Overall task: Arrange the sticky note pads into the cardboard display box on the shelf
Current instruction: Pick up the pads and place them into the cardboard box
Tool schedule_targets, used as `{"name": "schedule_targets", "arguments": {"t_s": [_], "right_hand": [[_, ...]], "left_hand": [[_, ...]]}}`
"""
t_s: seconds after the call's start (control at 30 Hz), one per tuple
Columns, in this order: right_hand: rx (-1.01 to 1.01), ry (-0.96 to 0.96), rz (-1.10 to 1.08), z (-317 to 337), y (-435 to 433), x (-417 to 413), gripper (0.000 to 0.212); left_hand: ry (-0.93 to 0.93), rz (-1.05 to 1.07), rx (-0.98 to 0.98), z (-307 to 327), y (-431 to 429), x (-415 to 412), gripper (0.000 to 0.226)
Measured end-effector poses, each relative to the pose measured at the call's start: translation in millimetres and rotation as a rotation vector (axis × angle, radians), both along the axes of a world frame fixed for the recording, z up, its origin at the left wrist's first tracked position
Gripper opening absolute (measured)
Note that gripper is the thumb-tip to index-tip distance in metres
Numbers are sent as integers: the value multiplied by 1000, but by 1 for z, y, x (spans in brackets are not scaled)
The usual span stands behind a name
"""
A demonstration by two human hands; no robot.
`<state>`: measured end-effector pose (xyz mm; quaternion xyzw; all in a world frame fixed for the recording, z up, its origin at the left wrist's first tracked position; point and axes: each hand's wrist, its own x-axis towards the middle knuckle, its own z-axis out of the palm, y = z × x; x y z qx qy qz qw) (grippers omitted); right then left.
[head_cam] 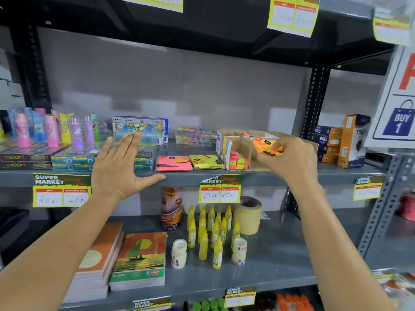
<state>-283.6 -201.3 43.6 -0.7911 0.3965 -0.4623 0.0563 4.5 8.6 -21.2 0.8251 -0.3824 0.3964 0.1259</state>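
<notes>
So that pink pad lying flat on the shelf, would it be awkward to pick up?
Probably not. The pink pad looks thin and flat, so likely light and unlikely to roll or tip. Its wrapper looks glossy, so it may be a bit slippery. It lies close beside the yellow pad, so sliding it could nudge that.

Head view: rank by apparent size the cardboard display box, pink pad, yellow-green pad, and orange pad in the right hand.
1. cardboard display box, clearly largest.
2. pink pad and yellow-green pad: look about alike, not ranked.
3. orange pad: looks smallest, but the right hand covers part of it, so unsure.
</notes>
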Motion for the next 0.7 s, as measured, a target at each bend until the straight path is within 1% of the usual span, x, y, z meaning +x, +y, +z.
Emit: {"name": "schedule_targets", "arguments": {"t_s": [0.1,0.2,0.33,0.43,0.6,0.7], "right_hand": [[54,21,1,-5,-19,4,36],[34,100,-33,-13,-32,17,32],[40,179,-29,-24,-45,33,38],[28,181,-39,-28,-52,35,37],[25,205,-56,-34,-55,34,45],[4,206,-50,-34,-54,32,43]], "left_hand": [[1,-2,-1,-1,0,1,120],[-2,-8,-11,-2,-2,1,120],[0,-13,-10,-2,-1,1,120],[-17,-7,-19,-2,-2,2,120],[-26,-9,-22,-3,-2,2,119],[-26,0,-22,-2,-2,2,120]]}}
